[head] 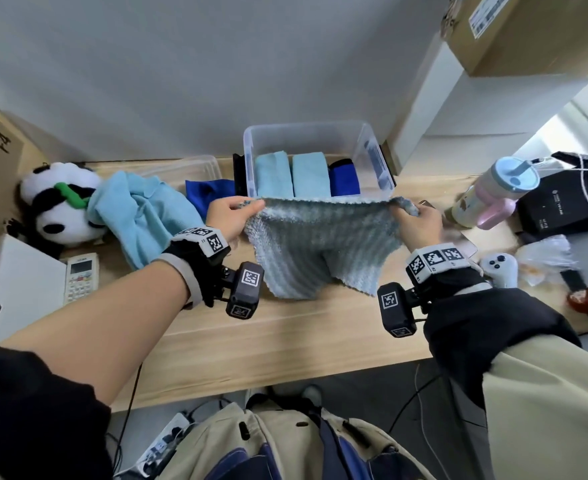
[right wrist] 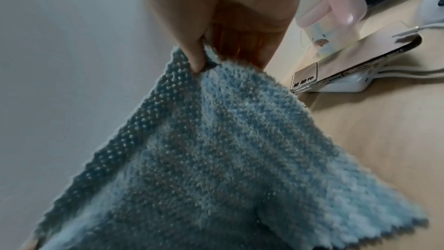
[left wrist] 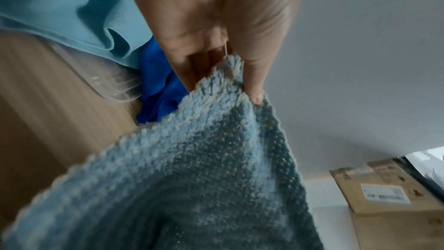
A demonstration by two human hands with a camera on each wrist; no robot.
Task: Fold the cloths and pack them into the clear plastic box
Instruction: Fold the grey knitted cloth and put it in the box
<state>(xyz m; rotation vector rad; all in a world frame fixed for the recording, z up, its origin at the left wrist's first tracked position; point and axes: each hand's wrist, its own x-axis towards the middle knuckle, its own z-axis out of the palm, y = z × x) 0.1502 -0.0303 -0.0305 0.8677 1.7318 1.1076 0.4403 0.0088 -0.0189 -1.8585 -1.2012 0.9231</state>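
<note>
A fuzzy grey-blue striped cloth hangs stretched between my two hands above the wooden table, just in front of the clear plastic box. My left hand pinches its left top corner. My right hand pinches the right top corner. The cloth's lower edge trails on the table. Inside the box stand two folded light blue cloths and a folded dark blue one. A crumpled light blue cloth and a dark blue cloth lie left of the box.
The box's clear lid lies under the loose cloths. A plush panda and a remote sit at the left. At the right are a pastel tumbler, a phone, a black device and a game controller.
</note>
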